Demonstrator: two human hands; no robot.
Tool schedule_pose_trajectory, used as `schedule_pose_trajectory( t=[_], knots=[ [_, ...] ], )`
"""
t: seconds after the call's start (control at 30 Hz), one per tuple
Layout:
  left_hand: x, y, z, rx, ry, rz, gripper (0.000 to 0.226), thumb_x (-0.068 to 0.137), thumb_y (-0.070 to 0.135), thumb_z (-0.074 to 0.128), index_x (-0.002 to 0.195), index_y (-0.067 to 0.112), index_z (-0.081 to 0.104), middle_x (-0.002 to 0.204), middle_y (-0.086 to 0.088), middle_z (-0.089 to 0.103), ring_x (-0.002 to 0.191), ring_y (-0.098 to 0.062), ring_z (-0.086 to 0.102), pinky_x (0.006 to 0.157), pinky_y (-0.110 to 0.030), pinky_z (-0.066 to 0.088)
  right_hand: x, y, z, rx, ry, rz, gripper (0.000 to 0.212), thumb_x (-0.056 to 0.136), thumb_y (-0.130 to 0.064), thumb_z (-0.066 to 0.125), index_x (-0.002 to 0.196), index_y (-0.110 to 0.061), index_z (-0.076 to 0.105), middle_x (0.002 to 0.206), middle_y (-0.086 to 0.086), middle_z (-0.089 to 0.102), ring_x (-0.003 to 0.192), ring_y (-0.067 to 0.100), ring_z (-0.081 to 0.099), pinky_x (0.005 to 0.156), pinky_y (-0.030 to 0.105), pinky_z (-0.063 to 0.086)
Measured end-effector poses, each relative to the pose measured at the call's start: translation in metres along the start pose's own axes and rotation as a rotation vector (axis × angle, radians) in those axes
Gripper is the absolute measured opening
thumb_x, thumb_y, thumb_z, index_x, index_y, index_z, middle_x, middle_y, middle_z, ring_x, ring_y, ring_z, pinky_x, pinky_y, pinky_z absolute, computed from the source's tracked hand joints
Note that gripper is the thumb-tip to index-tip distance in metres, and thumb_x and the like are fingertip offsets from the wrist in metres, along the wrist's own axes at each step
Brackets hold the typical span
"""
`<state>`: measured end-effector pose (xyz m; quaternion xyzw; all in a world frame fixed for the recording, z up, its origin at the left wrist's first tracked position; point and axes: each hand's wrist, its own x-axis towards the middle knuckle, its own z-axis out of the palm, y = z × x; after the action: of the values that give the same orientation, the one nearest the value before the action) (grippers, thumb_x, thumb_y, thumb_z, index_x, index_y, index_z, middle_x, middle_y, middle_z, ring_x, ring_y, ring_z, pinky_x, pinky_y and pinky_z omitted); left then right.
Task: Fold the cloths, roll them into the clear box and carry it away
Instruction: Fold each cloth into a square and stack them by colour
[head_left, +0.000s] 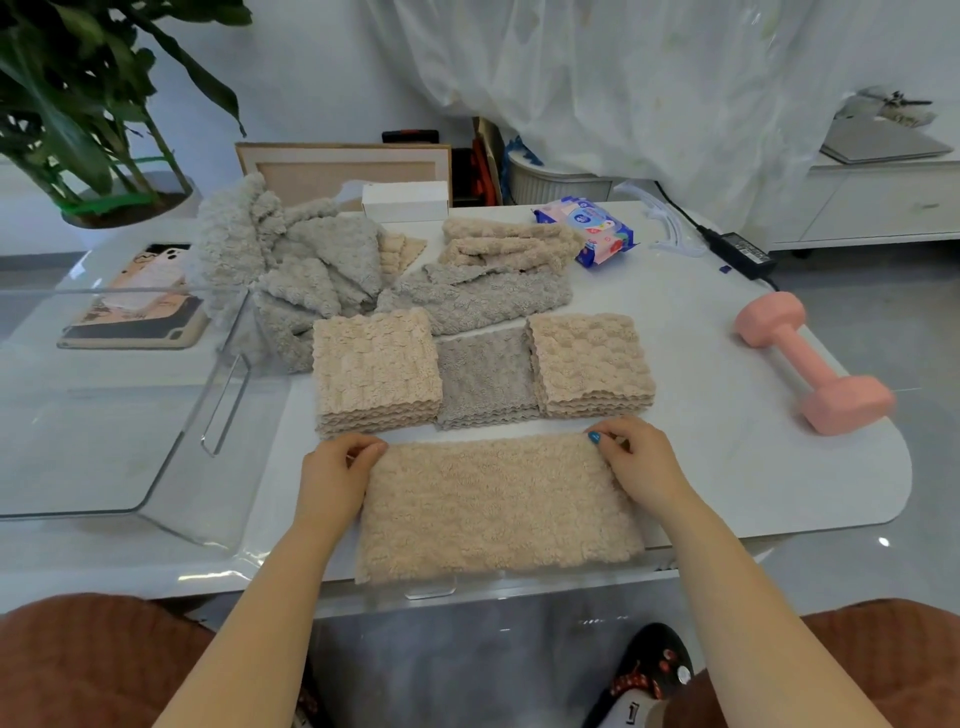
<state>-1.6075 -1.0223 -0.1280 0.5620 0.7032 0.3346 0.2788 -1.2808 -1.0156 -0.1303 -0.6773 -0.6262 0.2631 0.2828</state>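
With a beige cloth (498, 509) pinched at its far corners by the left grip (337, 467) and right grip (631, 457), three folded stacks (376, 369) were seen just beyond them, an unfolded heap (291, 265) farther off, and the clear box (156, 415), left of both, was judged unfilled.

The clear box (104, 457) is cut off at left (the plant (78, 104) too, above).

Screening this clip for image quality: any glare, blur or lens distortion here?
Head view: wide-angle lens bows the table edge; glare streaks the clear box; the pink dumbbell smears at its near end; left hand, right hand and beige cloth evenly lit, fairly sharp.
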Motion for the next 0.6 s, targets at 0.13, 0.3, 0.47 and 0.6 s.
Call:
schedule_pose_trajectory(
  t=[0.13, 0.3, 0.47, 0.6],
  knots=[
    [0.001, 0.0, 0.008, -0.079, 0.106, -0.051, 0.012, 0.089, 0.018, 0.064, 0.092, 0.01, 0.072, 0.085, -0.003, 0.068, 0.077, -0.014, 0.059, 0.068, -0.021, 0.04, 0.001, 0.002, 0.007, -0.028, 0.093, 0.035, 0.019, 0.096, -0.015, 0.05, 0.103, -0.012, 0.067, 0.102, 0.001, 0.059, 0.087, 0.015, 0.054, 0.072, 0.023, 0.042],
    [0.002, -0.001, 0.011, 0.06, -0.023, 0.012, 0.025, 0.083, 0.03, 0.071, 0.103, 0.015, 0.07, 0.084, 0.0, 0.061, 0.075, -0.014, 0.053, 0.064, -0.02, 0.037, -0.001, 0.005, 0.009, -0.257, -0.039, -0.021, 0.024, 0.097, -0.021, 0.047, 0.116, -0.018, 0.061, 0.112, -0.002, 0.048, 0.108, 0.017, 0.044, 0.08, 0.033, 0.046],
    [0.009, -0.003, -0.001, 0.063, -0.153, 0.028, 0.016, 0.074, 0.027, 0.08, 0.081, 0.019, 0.069, 0.082, -0.003, 0.06, 0.07, -0.012, 0.051, 0.06, -0.02, 0.037, 0.002, -0.001, -0.006, -0.025, -0.196, 0.045, 0.007, 0.091, -0.019, 0.059, 0.086, -0.024, 0.061, 0.094, -0.001, 0.05, 0.096, 0.02, 0.046, 0.087, 0.033, 0.04],
    [0.006, -0.007, 0.001, -0.014, -0.132, 0.004, 0.017, 0.077, 0.025, 0.077, 0.074, 0.014, 0.066, 0.095, 0.003, 0.06, 0.062, -0.015, 0.052, 0.059, -0.024, 0.041, -0.008, -0.011, -0.017, 0.286, -0.275, 0.09, 0.006, 0.092, -0.012, 0.058, 0.086, -0.014, 0.059, 0.07, -0.005, 0.058, 0.063, 0.01, 0.048, 0.061, 0.019, 0.04]
  ],
)
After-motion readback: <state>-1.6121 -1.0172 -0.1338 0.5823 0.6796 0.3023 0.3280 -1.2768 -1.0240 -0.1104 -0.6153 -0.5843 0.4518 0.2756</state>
